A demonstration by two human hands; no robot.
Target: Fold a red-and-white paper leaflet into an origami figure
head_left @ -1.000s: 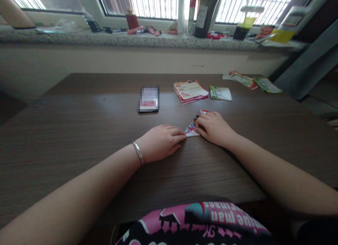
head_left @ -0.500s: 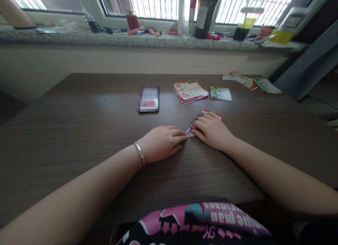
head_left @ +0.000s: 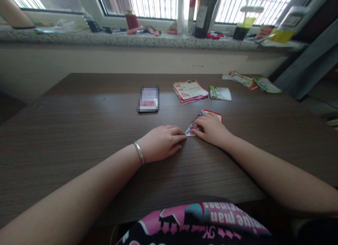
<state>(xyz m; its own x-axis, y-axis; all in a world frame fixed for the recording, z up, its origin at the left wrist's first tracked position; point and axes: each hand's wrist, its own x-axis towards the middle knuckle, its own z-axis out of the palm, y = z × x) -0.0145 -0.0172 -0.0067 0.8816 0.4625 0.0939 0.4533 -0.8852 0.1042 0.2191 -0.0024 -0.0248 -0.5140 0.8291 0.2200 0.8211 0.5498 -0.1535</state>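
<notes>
A folded sheet of printed paper (head_left: 190,129) lies on the table in front of me, its upper edge red and white. My left hand (head_left: 164,143) rests flat with its fingers stretched out, the fingertips touching the paper's left corner. A silver bangle (head_left: 139,152) circles the left wrist. Over the middle of the sheet, my right hand (head_left: 210,129) is closed, with curled fingers and thumb pressing on the paper and covering much of it.
Beyond my hands lie a stack of printed sheets (head_left: 190,90), a smaller green-and-white pile (head_left: 220,93) and a phone-like blurred item (head_left: 148,99). Loose paper strips (head_left: 243,79) sit at the far right. Bottles (head_left: 206,16) line the stone windowsill (head_left: 158,42).
My right hand's fingers have curled and drawn slightly back toward me, showing more of the paper's red-edged upper right corner. The left hand stays nearly still.
</notes>
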